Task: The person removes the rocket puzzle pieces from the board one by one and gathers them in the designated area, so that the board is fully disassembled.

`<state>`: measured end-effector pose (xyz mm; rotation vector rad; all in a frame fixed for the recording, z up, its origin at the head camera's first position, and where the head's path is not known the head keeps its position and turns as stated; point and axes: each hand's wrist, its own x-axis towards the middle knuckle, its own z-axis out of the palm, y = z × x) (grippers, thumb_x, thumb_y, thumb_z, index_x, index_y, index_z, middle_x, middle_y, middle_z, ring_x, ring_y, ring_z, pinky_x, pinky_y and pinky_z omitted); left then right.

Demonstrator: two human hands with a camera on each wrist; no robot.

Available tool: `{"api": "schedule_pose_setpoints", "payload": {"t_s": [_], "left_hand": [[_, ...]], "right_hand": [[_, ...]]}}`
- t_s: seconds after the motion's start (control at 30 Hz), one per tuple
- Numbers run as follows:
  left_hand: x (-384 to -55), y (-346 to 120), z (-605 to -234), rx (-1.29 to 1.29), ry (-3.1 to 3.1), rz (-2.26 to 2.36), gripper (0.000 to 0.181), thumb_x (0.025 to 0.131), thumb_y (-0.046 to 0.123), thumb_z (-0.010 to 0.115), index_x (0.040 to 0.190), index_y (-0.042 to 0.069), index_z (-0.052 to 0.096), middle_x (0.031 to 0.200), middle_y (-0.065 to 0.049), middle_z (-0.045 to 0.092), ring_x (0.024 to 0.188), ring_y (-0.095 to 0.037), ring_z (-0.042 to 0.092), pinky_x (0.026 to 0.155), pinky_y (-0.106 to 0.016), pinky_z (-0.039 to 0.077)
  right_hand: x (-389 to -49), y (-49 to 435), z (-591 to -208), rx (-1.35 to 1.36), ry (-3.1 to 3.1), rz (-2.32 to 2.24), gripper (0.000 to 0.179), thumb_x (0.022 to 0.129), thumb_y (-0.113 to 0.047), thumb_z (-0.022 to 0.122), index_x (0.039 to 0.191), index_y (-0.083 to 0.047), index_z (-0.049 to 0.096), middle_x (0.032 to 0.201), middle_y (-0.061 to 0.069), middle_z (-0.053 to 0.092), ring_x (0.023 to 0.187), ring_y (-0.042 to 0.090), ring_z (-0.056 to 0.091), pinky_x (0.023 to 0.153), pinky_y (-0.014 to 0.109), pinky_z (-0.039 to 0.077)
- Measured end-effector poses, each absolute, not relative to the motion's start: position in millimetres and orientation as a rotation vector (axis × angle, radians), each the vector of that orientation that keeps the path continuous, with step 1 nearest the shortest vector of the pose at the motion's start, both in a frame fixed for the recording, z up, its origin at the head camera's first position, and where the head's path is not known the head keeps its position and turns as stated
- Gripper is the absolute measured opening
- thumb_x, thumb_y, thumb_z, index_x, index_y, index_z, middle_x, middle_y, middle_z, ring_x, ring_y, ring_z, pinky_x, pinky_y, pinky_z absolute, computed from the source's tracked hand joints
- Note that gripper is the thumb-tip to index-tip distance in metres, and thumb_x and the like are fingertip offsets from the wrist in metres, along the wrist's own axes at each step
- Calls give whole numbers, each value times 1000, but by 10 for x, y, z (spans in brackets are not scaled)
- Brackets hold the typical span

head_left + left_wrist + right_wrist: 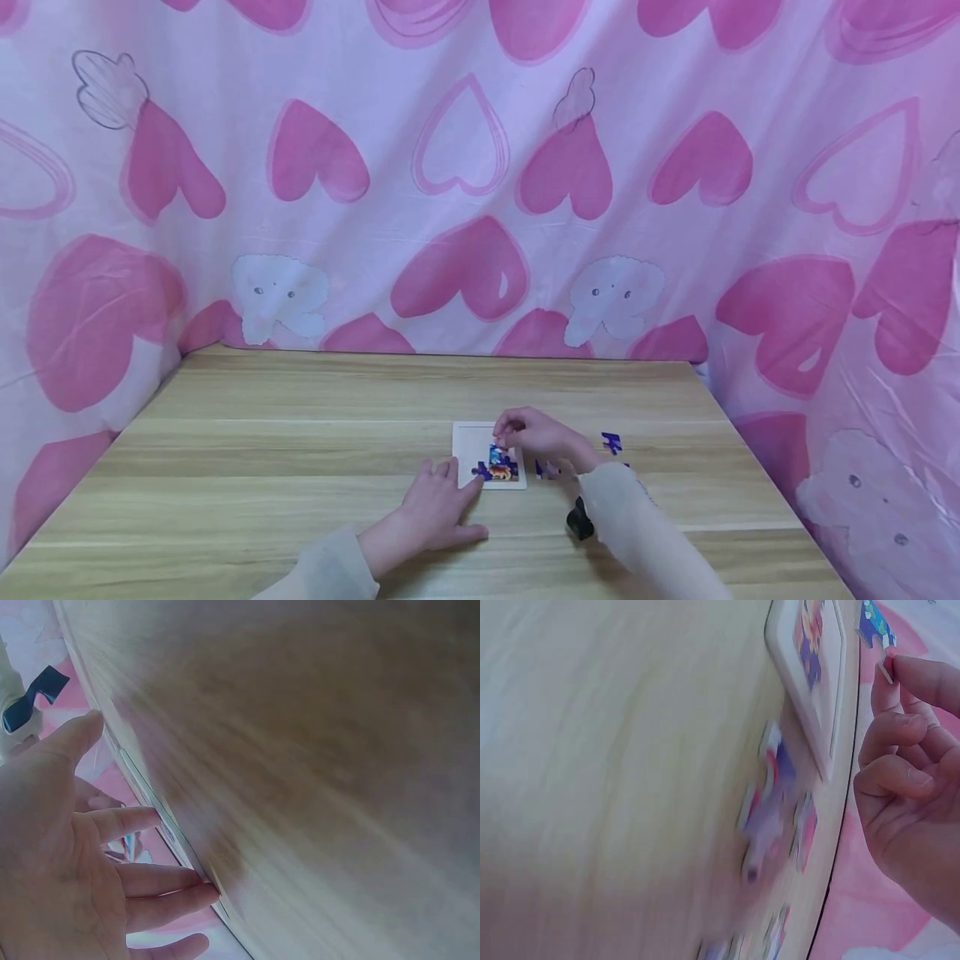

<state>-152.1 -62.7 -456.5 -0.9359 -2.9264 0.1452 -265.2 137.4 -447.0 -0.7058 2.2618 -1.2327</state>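
Wood-grain table [300,433]; right hand [542,435] pinches thin puzzle piece [875,628], blue with green flecks; left hand [438,507] spread.

Soft, even head-view light; hazy wrist views, blurry puzzle pieces [766,825]

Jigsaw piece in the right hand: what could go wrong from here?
The jigsaw piece, pinched at one end by the right hand, might twist or slip. The left hand, at the edge of the white puzzle tray, could nudge the tray. Loose pieces lie close to the right sleeve, which may brush them.
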Motion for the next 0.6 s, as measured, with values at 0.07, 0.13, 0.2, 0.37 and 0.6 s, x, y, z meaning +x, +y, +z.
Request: {"api": "schedule_pose_setpoints", "payload": {"t_s": [0.07, 0.13, 0.2, 0.37, 0.6], "left_hand": [[-1522, -627, -4564, -934, -2934, 138, 72, 75, 70, 39, 127, 21, 48, 118, -23, 50, 108, -34, 47, 87, -53, 33], [-1524, -626, -4565, -933, -2937, 133, 72, 75, 70, 39, 127, 21, 48, 119, -23, 49, 108, -35, 47, 87, -53, 33], [-1527, -625, -4567, -935, -2932, 134, 72, 75, 70, 39, 127, 21, 48, 119, -23, 49, 108, -35, 47, 87, -53, 33], [-1530, -627, -4575, -943, -2910, 134, 72, 75, 70, 40, 126, 20, 49, 117, -24, 50, 106, -35, 48, 86, -53, 34], [-1528, -624, -4568, -948, -2908, 134, 71, 75, 69, 41, 125, 20, 50, 116, -24, 51, 105, -35, 49, 85, -53, 34]], "right_hand": [[-2644, 1450, -4464, -723, 2265, -1233, 12, 84, -5, 54, 95, 0, 57, 84, 5, 57, 79, 19, 53, 75, 36, 44], [-2637, 1526, -4455, -733, 2264, -1236, 11, 85, -4, 53, 95, -1, 57, 85, 5, 57, 79, 19, 54, 74, 35, 45], [-2635, 1601, -4455, -738, 2250, -1247, 11, 85, -2, 52, 94, 0, 57, 85, 6, 58, 79, 19, 54, 73, 35, 46], [-2623, 1758, -4453, -743, 2220, -1261, 11, 84, 0, 52, 94, 1, 58, 86, 8, 58, 79, 21, 54, 72, 37, 46], [-2522, 1931, -4451, -734, 2215, -1214, 10, 84, -1, 53, 92, -1, 58, 85, 6, 58, 76, 19, 52, 68, 35, 45]]}}
